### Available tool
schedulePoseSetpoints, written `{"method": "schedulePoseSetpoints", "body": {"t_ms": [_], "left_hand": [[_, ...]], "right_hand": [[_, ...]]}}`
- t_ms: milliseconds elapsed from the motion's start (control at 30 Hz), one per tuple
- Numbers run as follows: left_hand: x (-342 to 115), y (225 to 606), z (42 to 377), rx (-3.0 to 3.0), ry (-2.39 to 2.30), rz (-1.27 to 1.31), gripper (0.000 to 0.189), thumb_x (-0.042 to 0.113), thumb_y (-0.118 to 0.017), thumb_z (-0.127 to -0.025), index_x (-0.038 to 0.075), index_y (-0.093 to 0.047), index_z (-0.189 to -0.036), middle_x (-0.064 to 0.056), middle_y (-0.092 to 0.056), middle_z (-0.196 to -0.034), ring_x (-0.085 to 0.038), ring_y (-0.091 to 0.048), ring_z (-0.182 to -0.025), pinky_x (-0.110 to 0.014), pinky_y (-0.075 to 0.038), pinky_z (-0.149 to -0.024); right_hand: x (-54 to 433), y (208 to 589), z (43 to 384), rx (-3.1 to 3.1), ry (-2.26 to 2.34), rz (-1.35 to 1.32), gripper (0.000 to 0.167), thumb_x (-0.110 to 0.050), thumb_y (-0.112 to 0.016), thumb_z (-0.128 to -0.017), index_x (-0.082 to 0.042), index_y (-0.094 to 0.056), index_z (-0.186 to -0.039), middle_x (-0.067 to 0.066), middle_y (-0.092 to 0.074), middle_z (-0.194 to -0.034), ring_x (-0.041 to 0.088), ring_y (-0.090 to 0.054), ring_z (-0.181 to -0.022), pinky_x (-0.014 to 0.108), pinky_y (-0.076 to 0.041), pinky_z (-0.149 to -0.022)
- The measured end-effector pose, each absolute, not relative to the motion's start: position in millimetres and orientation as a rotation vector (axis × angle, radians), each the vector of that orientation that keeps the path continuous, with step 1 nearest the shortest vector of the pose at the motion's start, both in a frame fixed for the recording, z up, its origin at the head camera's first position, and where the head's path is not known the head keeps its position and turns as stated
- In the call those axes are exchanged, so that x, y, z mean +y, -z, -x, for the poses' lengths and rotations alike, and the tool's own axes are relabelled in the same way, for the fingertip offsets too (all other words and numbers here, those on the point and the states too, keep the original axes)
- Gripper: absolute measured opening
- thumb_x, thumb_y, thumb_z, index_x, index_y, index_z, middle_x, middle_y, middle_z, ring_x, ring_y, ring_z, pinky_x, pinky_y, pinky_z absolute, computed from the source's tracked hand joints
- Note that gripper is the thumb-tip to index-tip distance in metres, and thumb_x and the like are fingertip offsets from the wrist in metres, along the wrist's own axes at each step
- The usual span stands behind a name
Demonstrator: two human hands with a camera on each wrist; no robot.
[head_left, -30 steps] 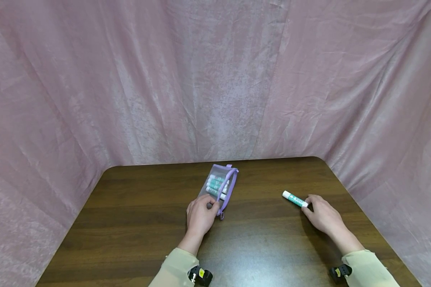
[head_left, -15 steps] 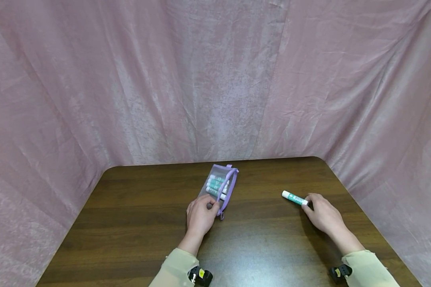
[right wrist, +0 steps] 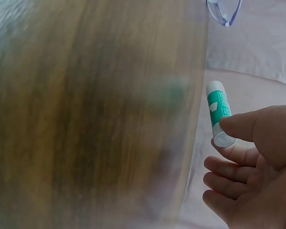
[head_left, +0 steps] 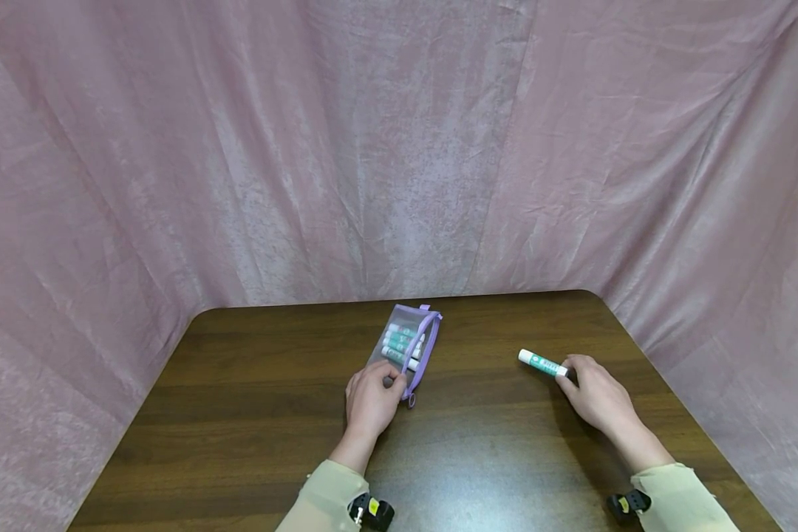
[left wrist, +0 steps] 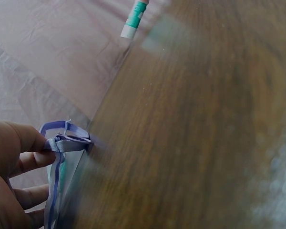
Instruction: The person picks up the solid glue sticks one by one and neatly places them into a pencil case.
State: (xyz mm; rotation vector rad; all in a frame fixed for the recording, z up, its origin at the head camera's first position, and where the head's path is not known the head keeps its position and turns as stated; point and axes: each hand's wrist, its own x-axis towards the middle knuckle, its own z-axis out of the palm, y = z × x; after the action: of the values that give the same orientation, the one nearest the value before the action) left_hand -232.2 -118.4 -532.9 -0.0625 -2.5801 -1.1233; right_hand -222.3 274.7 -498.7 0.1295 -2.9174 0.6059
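Between thumb and index finger, my right hand point(head_left: 598, 395) pinches one end of a white and green glue stick point(head_left: 541, 363) over the right side of the table. In the right wrist view the glue stick point(right wrist: 218, 107) tilts away from the thumb, the other fingers loosely curled. My left hand point(head_left: 372, 399) pinches the near corner of a see-through pouch point(head_left: 408, 316) with purple zipper edging. Several similar glue sticks point(head_left: 402, 341) lie inside it. The left wrist view shows thumb and index finger on the pouch's zipper end, beside a purple pull ring point(left wrist: 74, 139).
Both hands are over a brown wooden table point(head_left: 253, 399) with rounded far corners. A pink curtain point(head_left: 399, 148) hangs behind it and along the sides. Black wrist cameras point(head_left: 371, 510) sit at both sleeve cuffs.
My right hand has shifted slightly left and away from me, carrying the glue stick with it. The left hand and the pouch stay where they were.
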Motion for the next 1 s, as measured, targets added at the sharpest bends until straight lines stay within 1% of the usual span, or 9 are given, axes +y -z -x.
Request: {"method": "schedulePoseSetpoints", "body": {"t_ms": [100, 300, 433, 567, 800, 1000], "left_hand": [[-118, 533, 233, -2.582, 1.122, 0.064, 0.023, 0.020, -0.077, -0.093, 0.025, -0.068, -0.073, -0.002, -0.079, -0.117, -0.034, -0.071, -0.119, -0.060, -0.044, -0.111], [-118, 534, 233, -2.578, 1.123, 0.067, 0.023, 0.021, -0.077, -0.093, 0.025, -0.068, -0.073, -0.003, -0.079, -0.118, -0.035, -0.071, -0.120, -0.061, -0.044, -0.111], [-118, 534, 233, -2.576, 1.125, 0.070, 0.023, 0.020, -0.077, -0.094, 0.024, -0.068, -0.073, -0.004, -0.079, -0.118, -0.036, -0.071, -0.119, -0.061, -0.044, -0.111], [-118, 534, 233, -2.576, 1.117, 0.069, 0.023, 0.020, -0.077, -0.093, 0.025, -0.068, -0.073, -0.002, -0.079, -0.116, -0.035, -0.071, -0.118, -0.060, -0.044, -0.111], [-118, 533, 233, -2.573, 1.121, 0.072, 0.022, 0.021, -0.077, -0.093, 0.025, -0.068, -0.073, -0.001, -0.079, -0.114, -0.035, -0.072, -0.117, -0.060, -0.044, -0.111], [-118, 533, 233, -2.570, 1.113, 0.075, 0.022, 0.021, -0.077, -0.093, 0.025, -0.068, -0.073, 0.000, -0.079, -0.114, -0.034, -0.072, -0.115, -0.059, -0.045, -0.109]], "right_hand": [[273, 497, 222, -2.915, -0.610, -0.130, 0.018, -0.019, -0.072, -0.106, -0.003, -0.068, -0.114, 0.030, -0.065, -0.133, 0.048, -0.068, -0.114, 0.065, -0.055, -0.082], [270, 494, 222, -2.903, -0.623, -0.145, 0.019, -0.018, -0.072, -0.105, -0.002, -0.068, -0.114, 0.032, -0.064, -0.134, 0.051, -0.066, -0.119, 0.067, -0.054, -0.085], [268, 493, 223, -2.903, -0.630, -0.150, 0.016, -0.017, -0.071, -0.105, -0.003, -0.067, -0.112, 0.031, -0.065, -0.132, 0.049, -0.067, -0.116, 0.066, -0.054, -0.084], [267, 492, 224, -2.901, -0.635, -0.156, 0.016, -0.017, -0.071, -0.105, -0.004, -0.067, -0.112, 0.031, -0.065, -0.133, 0.048, -0.067, -0.116, 0.066, -0.054, -0.084], [264, 489, 226, -2.904, -0.634, -0.161, 0.020, -0.018, -0.071, -0.106, -0.002, -0.068, -0.117, 0.032, -0.063, -0.137, 0.050, -0.066, -0.121, 0.067, -0.054, -0.088], [261, 488, 228, -2.887, -0.642, -0.185, 0.017, -0.017, -0.071, -0.105, -0.003, -0.068, -0.114, 0.032, -0.064, -0.136, 0.050, -0.065, -0.121, 0.068, -0.053, -0.089]]}}
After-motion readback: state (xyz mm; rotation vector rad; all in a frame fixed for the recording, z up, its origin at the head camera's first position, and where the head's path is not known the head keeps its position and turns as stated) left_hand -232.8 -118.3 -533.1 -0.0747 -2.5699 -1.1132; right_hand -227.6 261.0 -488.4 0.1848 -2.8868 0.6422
